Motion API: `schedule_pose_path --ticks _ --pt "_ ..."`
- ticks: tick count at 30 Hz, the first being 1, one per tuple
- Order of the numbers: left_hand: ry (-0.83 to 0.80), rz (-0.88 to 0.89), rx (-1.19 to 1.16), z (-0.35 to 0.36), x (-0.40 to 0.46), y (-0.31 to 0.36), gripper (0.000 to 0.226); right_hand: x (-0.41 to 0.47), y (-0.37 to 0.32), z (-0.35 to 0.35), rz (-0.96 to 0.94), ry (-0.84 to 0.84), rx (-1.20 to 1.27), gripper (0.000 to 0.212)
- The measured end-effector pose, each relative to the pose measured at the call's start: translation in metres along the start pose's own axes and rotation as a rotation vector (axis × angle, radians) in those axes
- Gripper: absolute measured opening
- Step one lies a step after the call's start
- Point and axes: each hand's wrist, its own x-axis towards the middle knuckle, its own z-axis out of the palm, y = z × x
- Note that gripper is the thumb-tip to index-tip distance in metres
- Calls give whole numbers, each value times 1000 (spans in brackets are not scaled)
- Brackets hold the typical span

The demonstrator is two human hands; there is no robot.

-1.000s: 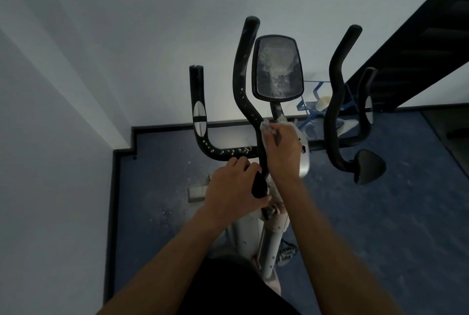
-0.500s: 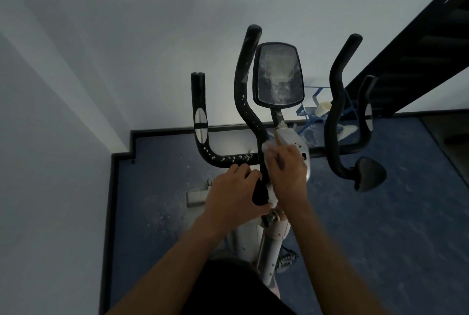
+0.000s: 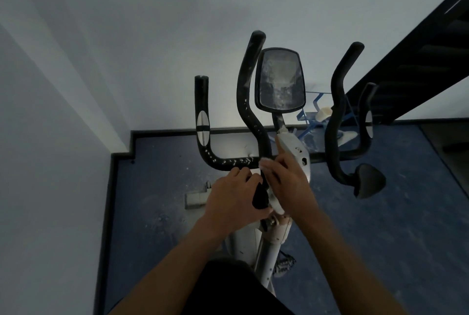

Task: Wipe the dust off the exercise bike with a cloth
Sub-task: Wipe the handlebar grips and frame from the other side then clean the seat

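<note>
Against the pale wall, in the head view, the exercise bike [image 3: 294,159] stands on a blue floor [image 3: 380,238] speckled with white dust. Its dusty console screen [image 3: 279,81] rises on a short stem, flanked by black curved handlebars, the left handlebar [image 3: 250,101] flecked with white spots. The left hand [image 3: 234,200] has its fingers curled round the lower end of that bar, gripping it just below the bend. The right hand [image 3: 289,182] lies just beside it, touching the grey housing under the console stem, with its fingers bent over a small pale cloth [image 3: 265,162]; only a corner of the cloth shows at the fingertips, pressed near where the bar crosses the housing. Both forearms reach in from the bottom edge, over dark clothing. Behind the right handlebar [image 3: 335,121] sits a blue wire rack [image 3: 312,111] with a whitish object in it, too small to tell. A dark staircase [image 3: 418,55] slants across the upper right.
</note>
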Motion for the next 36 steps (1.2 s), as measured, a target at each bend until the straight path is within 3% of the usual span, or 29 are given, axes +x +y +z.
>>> schedule_pose_path --ticks 4,8,10,24,30,34,36 --pt "-22 -3 -11 0 0 -1 64 0 4 -7 22 -64 55 22" --pt "2 0 -22 1 0 -1 66 53 -9 -14 282 230 192 18" --pt "8 6 -21 1 0 -1 66 68 -12 -8 351 229 246 21" --pt "-28 -17 13 1 1 1 67 61 -15 7 284 223 294 10" --pt "-46 -15 26 2 1 2 67 62 -16 2 426 274 317 10" --pt "-54 -10 55 1 2 3 69 81 -21 6 297 205 264 20" --pt "-42 -5 59 2 1 3 69 76 -14 8 345 191 260 22"
